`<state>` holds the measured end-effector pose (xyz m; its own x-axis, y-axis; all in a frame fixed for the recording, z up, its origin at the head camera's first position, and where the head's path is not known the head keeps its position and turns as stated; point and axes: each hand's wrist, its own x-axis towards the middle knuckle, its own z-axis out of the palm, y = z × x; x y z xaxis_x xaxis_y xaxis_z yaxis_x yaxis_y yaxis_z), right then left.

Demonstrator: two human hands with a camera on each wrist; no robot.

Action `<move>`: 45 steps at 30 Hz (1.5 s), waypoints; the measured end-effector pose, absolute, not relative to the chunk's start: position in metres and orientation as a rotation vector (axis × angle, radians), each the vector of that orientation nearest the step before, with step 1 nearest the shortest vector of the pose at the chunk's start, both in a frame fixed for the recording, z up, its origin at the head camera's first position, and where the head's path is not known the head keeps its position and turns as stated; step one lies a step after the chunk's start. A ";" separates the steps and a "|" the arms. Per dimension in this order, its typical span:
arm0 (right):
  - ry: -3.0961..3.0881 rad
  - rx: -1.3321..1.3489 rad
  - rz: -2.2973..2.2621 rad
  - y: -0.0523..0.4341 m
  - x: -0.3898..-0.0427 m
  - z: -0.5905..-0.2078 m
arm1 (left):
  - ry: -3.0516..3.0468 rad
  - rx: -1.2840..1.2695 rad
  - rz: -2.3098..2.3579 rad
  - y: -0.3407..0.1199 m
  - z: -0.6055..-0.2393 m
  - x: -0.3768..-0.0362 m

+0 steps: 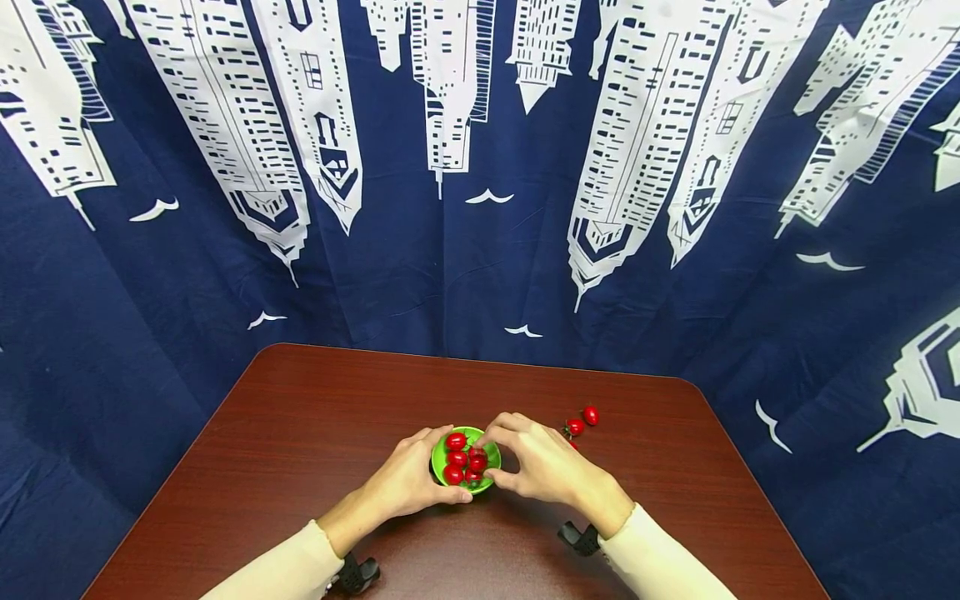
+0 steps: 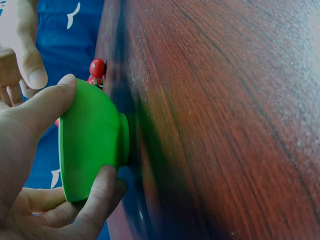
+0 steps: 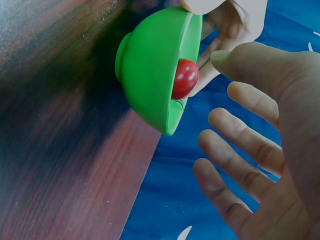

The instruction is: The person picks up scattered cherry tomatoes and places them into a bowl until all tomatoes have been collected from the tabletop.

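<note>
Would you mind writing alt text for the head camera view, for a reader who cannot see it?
A person's left hand grips a small green bowl of cherry tomatoes on a dark wooden table, while the right hand reaches its fingertips over the bowl. More tomatoes lie beside it; a navy skyline-print curtain hangs behind.

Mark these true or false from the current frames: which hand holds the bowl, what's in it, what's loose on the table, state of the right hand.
1. The left hand grips the green bowl. True.
2. The bowl holds yellow lemons. False: it holds small red tomatoes.
3. A few red tomatoes lie loose on the table, on the right hand's side of the bowl. True.
4. The right hand is clenched in a fist away from the bowl. False: its fingers are spread and relaxed right at the bowl's rim.
5. The bowl lies upside down. False: it stands upright on its foot.
</note>
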<state>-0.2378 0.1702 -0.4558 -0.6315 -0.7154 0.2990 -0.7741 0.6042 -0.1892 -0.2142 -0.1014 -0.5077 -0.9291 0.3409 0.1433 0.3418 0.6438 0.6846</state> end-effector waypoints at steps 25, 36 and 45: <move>-2.618 1.174 0.513 0.191 -0.244 -0.462 | -2.843 -0.577 -1.180 -0.100 -0.509 -0.215; -2.593 1.086 0.541 0.217 -0.253 -0.474 | -2.841 -0.558 -1.149 -0.099 -0.509 -0.216; -2.699 0.941 0.556 0.241 -0.256 -0.478 | -2.847 -0.536 -1.123 -0.098 -0.508 -0.215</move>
<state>-0.2562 0.2406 -0.4779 -0.7674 -0.5480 0.3328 -0.6349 0.7218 -0.2755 -0.2145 -0.0976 -0.5080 -0.9400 0.3035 0.1559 0.3282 0.6793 0.6564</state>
